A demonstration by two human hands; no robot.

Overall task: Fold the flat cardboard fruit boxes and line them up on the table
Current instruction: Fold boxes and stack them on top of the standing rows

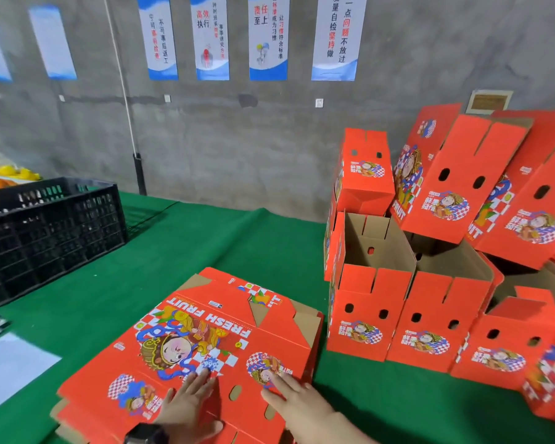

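Observation:
A stack of flat red fruit boxes (205, 331) with a cartoon print lies on the green table (189, 245) in front of me. My left hand (189, 405) lies flat on the top sheet, fingers straight, a dark watch on its wrist. My right hand (295, 402) also presses flat on the sheet, near its right edge. To the right stand several folded red boxes (407, 315) with open tops in a row, and more folded boxes (455, 181) are piled on top of them, some tilted.
A black plastic crate (52, 232) stands at the left of the table, with orange and yellow items behind it. White paper (10, 370) lies at the left front edge. A grey wall with posters (269, 36) closes the back.

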